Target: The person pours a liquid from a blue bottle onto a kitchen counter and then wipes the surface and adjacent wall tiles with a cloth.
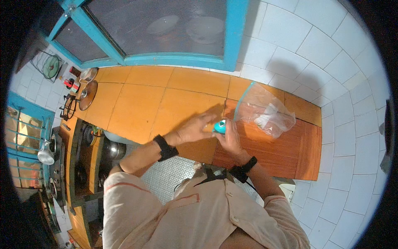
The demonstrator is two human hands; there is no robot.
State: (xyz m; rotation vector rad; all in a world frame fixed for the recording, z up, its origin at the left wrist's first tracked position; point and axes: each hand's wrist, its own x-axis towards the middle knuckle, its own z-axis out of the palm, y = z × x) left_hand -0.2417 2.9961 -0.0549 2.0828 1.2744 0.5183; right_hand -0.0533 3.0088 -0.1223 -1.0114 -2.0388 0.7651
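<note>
A small teal object (220,125) with a silvery ring on top is in my right hand (230,137), with the fingers and thumb closed around its side. My left hand (195,127) is just left of it, palm turned towards it and fingers apart; the thumb reaches close to the teal object, and whether it touches is unclear. Both hands are over the place where the orange tiled counter (136,102) meets a reddish-brown wooden board (261,152). To the right, a clear zip bag (248,105) with a teal closure lies partly on the board, with something white inside.
A blue-framed window or cabinet (174,57) borders the counter's back. Far left are a glass lid (88,96), a black burner grate (69,106) and small containers (72,84). Below them, open shelves (97,162) hold a metal pot (115,149). A white tiled wall (339,155) stands at right.
</note>
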